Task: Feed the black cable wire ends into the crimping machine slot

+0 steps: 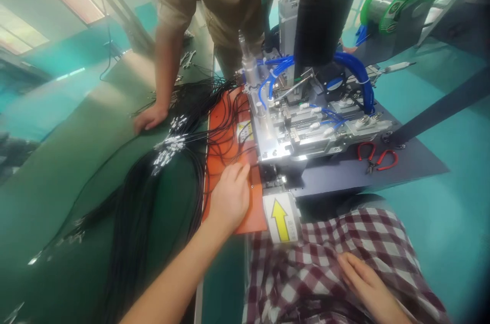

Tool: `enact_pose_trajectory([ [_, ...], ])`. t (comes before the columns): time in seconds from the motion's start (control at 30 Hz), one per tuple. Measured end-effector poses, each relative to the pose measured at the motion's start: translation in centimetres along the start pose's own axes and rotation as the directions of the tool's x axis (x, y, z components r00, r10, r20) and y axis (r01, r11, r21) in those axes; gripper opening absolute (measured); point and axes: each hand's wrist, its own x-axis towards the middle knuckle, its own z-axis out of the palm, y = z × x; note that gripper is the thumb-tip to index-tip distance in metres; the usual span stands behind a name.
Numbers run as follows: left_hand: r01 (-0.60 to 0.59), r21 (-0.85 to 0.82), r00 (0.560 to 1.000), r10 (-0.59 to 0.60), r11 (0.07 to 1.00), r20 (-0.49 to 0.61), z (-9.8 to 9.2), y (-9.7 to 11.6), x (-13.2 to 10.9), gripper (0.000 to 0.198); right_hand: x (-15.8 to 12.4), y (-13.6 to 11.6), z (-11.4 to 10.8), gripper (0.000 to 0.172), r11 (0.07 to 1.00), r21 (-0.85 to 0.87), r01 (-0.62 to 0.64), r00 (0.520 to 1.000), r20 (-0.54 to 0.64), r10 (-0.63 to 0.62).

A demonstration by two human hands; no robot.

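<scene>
My left hand (231, 194) is over the orange plate (245, 219) at the machine's near left corner. Its thumb and forefinger are pinched together on a thin black cable (255, 165) by the machine's edge; the fingers cover most of the grip. Several more black cables (225, 132) run across the plate toward the metal machine (277, 140). Lying on the checked cloth (306, 273) over my lap, my right hand (362, 278) has its fingers stretched out and holds nothing. Left of the plate, a bundle of black cables (132, 212) with shiny ends rests on the green table.
Across the table (88, 125), another person's hand (151, 119) leans on the surface. Red-handled pliers (377, 159) lie on the machine's grey base. A yellow-arrow label (281, 217) faces me at the front. Blue air tubes (358, 71) and a green-rimmed wire spool (396, 5) are behind.
</scene>
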Motion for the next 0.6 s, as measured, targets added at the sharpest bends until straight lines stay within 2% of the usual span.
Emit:
enact_pose_trajectory([
  [0.23, 0.015, -0.032, 0.999, -0.014, 0.999, 0.035, -0.3, 0.0, -0.2, 0.043, -0.2, 0.6, -0.1, 0.043, 0.99, -0.112, 0.082, 0.992, 0.105, -0.07],
  [0.37, 0.013, -0.063, 0.997, -0.008, 0.998, 0.072, -0.7, 0.1, -0.1, 0.043, -1.0, -0.4, 0.5, 0.036, 0.957, -0.239, 0.167, 0.978, 0.163, -0.13],
  [0.47, 0.013, -0.088, 0.995, -0.004, 0.996, 0.101, -1.1, -0.1, 0.1, 0.047, -1.7, -2.2, 2.3, 0.033, 0.884, -0.361, 0.297, 0.939, 0.279, -0.201],
  [0.6, -0.009, -0.118, 0.99, 0.026, 0.993, 0.139, -1.9, -0.4, -0.1, 0.054, -2.6, -5.1, 6.2, 0.029, 0.84, -0.341, 0.423, 0.866, 0.424, -0.264],
])
